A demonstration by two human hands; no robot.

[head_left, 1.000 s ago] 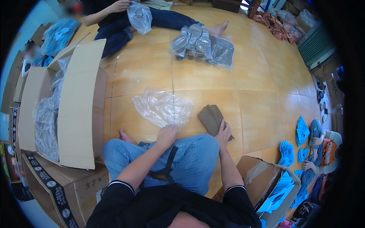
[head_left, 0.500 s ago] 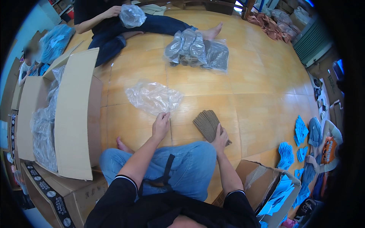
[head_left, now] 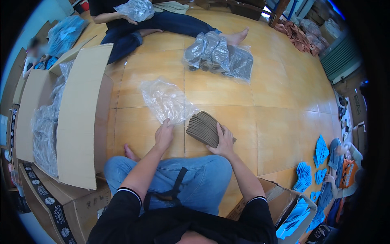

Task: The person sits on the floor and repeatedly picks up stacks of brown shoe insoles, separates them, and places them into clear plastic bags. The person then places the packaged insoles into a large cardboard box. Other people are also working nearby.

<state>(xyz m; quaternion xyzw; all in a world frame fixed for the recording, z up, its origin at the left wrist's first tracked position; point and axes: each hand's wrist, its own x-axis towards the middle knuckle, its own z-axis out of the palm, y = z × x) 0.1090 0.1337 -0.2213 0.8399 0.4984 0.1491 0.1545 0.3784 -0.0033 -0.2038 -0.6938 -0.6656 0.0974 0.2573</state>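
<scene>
The fanned stack of flat brown fabric pieces (head_left: 204, 128) lies on the wooden floor (head_left: 276, 122) just ahead of the person's knees, and the right hand (head_left: 222, 142) grasps its near edge, fingers spread over the top. The left hand (head_left: 164, 135) pinches the near edge of the crumpled clear plastic bag (head_left: 168, 101), which touches the stack's left side. Half a second ago the bag and stack lay apart; now they meet.

Open cardboard box (head_left: 77, 118), bagged grey bundles (head_left: 219, 55), blue pieces (head_left: 321, 150)
</scene>
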